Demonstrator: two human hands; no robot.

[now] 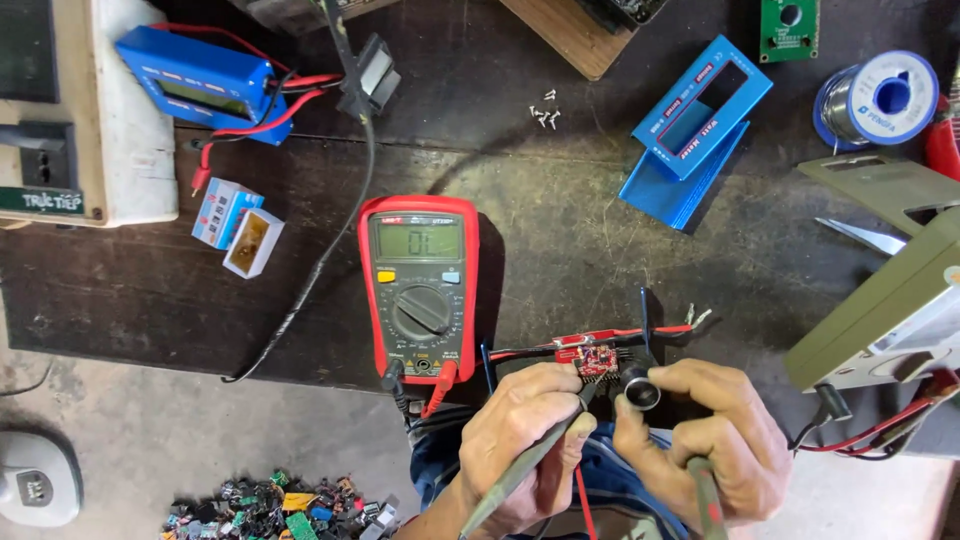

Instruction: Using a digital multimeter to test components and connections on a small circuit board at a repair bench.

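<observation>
Hands (530,440) (705,435) closed around probes (520,465)

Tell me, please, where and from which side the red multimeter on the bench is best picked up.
Grip the multimeter across its long red side edges, about level with the dial, coming straight down from above. It lies flat, face up, with both flanks free. Avoid the bottom end: the probe leads plug in there, close to the left hand.

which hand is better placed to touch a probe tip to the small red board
Probably the left. The left hand holds a probe whose tip already ends at the red circuit board. The right hand grips a probe too, but also pinches a small round black part.
</observation>
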